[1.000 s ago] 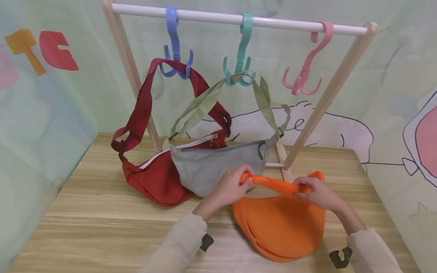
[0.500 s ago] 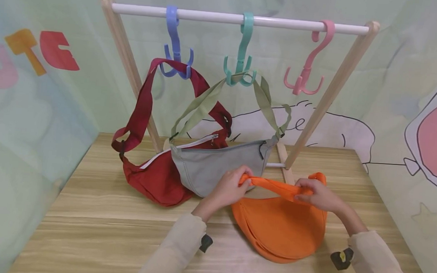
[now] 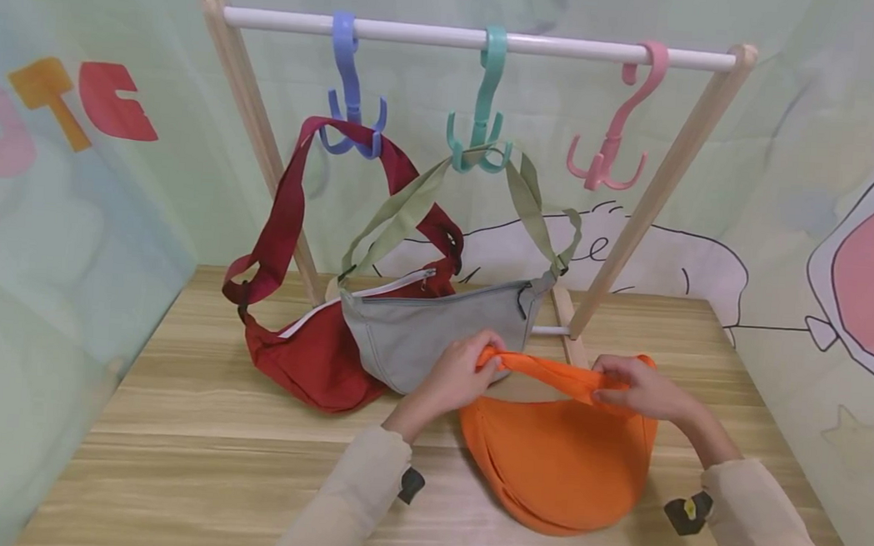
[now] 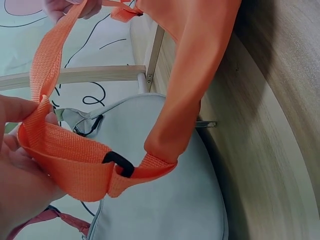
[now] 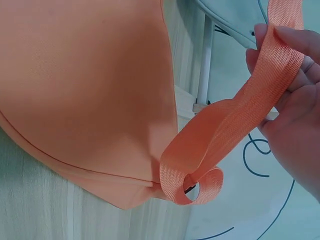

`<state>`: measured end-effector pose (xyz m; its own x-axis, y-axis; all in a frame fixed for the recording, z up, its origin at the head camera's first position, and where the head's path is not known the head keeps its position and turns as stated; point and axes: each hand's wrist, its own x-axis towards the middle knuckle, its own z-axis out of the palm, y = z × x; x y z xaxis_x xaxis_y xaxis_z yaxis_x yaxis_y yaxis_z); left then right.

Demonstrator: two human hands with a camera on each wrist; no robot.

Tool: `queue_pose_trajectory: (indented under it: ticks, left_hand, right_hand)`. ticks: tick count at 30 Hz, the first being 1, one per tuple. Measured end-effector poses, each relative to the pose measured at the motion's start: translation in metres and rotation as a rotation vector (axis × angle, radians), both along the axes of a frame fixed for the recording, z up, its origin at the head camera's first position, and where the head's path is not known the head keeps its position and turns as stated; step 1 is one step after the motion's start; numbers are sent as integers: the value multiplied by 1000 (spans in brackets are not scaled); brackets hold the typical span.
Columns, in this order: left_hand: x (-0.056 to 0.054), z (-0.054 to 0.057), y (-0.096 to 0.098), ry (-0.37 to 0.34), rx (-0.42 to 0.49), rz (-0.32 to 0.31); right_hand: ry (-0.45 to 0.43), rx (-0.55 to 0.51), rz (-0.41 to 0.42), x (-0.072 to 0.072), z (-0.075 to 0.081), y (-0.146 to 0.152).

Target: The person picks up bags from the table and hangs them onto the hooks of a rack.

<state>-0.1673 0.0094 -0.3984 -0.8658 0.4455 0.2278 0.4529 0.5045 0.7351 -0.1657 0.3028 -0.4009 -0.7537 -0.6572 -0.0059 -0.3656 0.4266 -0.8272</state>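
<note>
An orange bag (image 3: 556, 464) is at the right front of the wooden table in the head view, its strap (image 3: 544, 371) raised between two hands. My left hand (image 3: 464, 371) pinches the strap's left part; the left wrist view shows a black buckle (image 4: 119, 164) close to those fingers. On the right part of the strap, my right hand (image 3: 644, 388) pinches the webbing between thumb and fingers. In the right wrist view the strap loops and twists near the bag's corner. Just behind the left hand is a grey bag (image 3: 441, 332), its pale green strap over a green hook (image 3: 485, 101).
A wooden rack with a white rod (image 3: 422, 32) stands behind the bags. From its blue hook (image 3: 351, 84) hangs a red bag (image 3: 319, 366) at the left. A pink hook (image 3: 611, 133) on the right bears nothing. Printed cloth walls (image 3: 822, 246) enclose the table (image 3: 207, 476).
The orange bag has shifted slightly toward the table's front and right. My right hand has moved a little right with the strap; the left hand has barely moved.
</note>
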Motion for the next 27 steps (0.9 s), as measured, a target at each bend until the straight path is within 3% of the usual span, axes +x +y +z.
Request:
queue_pose_trajectory:
  ticks: [14,20,27]
  left_hand:
    - [-3,-1,-1,11,8,5]
    - [-3,1,-1,9,26,5]
    - [-5,4,-1,25,39,2]
  right_hand:
    - [-85,-4,-58,3,9,-1]
    - [-11,19,-94,3,12,-1]
    - [54,90,-203,2,16,-1]
